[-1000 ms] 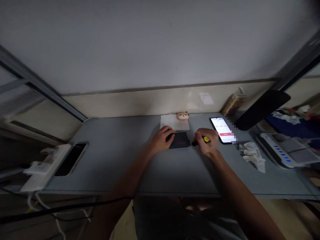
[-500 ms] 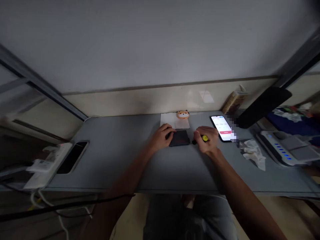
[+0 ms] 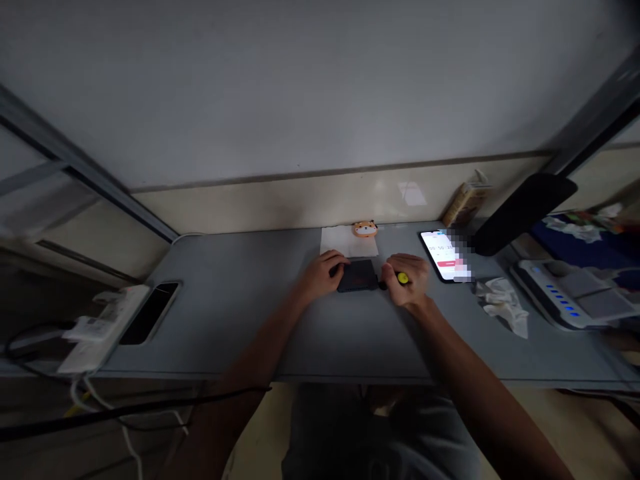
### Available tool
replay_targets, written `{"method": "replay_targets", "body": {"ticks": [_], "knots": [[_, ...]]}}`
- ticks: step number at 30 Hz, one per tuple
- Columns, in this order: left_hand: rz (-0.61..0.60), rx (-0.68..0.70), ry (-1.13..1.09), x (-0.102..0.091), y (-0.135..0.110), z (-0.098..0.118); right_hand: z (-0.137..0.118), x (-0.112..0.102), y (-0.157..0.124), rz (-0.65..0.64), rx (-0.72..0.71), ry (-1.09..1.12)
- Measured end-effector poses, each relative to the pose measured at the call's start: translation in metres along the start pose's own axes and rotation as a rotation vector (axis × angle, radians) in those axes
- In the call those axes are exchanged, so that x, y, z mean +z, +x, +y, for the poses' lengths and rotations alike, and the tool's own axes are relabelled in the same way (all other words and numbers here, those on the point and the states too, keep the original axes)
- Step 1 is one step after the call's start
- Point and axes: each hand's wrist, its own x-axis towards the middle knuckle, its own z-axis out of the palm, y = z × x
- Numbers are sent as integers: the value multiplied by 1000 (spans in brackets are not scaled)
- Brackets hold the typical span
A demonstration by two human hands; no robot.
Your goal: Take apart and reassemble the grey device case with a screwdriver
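Note:
A small flat black device [image 3: 359, 276] lies on the grey table [image 3: 240, 307] near the middle. My left hand [image 3: 324, 276] rests on its left edge with fingers curled on it. My right hand [image 3: 410, 279] is closed round a small tool with a yellow-capped dark handle [image 3: 401, 278], its dark tip touching the device's right edge. A white paper sheet [image 3: 349, 241] lies just behind the device, with a small orange animal figure [image 3: 365, 229] on its far side.
A lit phone [image 3: 442, 255] lies to the right, a crumpled tissue [image 3: 503, 307] beyond it, and a device with blue lights [image 3: 560, 300] at the far right. A dark phone [image 3: 150, 312] and white power strip [image 3: 100, 327] sit at the left edge. A small carton [image 3: 465, 203] stands by the wall.
My right hand with the tool has shifted slightly left, bringing the tip against the device's right edge. The left hand stays on the device.

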Motion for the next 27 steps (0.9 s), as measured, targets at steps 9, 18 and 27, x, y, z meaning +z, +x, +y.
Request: {"method": "replay_targets", "body": {"ticks": [9,18,27], "knots": [[65,-7,18,-1,-1,1,3,-1,1,38,25,-23],[74,-44,6,0,-3,-2,4,-1,-5,37,127,2],[113,-29,-3,-1,-4,2,10,-5,-3,38,167,18]]}}
